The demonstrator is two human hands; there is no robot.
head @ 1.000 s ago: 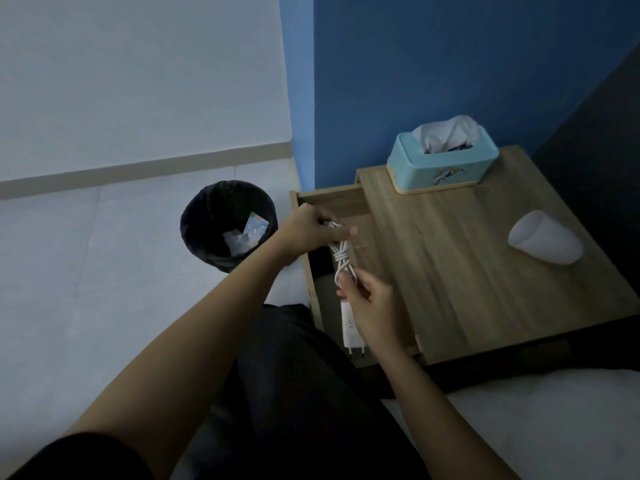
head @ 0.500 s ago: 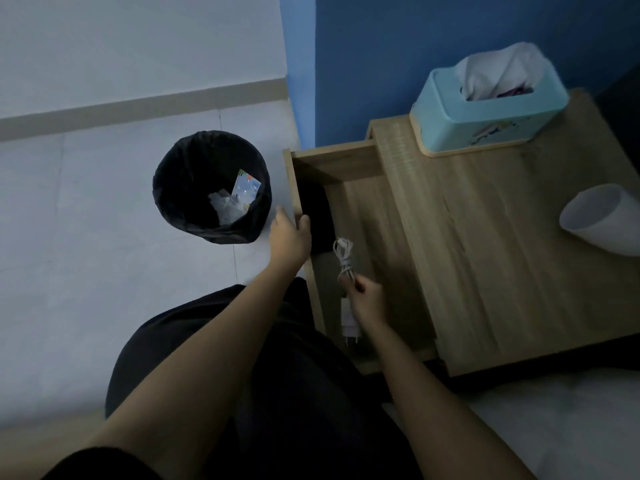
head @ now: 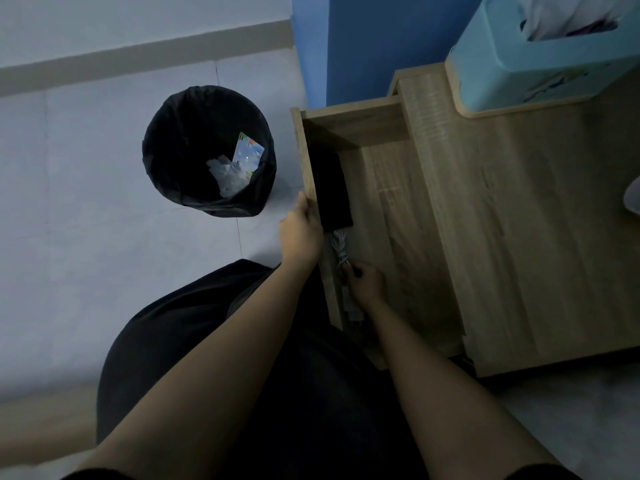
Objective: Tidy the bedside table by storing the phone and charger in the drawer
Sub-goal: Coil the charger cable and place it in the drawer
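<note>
Well left of the pulled-out light wooden drawer (head: pixel 381 202), on the pale floor: round black-lined waste bin (head: pixel 207 150) with scraps of packaging inside. At the drawer's front panel: left hand (head: pixel 300 233), fingers curled over the top edge and clamped on it. Inside the drawer, flat against that panel: black rectangular phone (head: pixel 332 192). Inside the drawer too, just beside the phone on the person's side: white charger with bundled cable (head: pixel 341 252), pinched at the bundle by the right hand (head: pixel 365 282); resting on the bottom or not, cannot tell. Right of the drawer: wooden bedside table top (head: pixel 519 254), carrying a light blue tissue box (head: pixel 540 67) and a white cup (head: pixel 634 197), cut off at the picture's edge.
</note>
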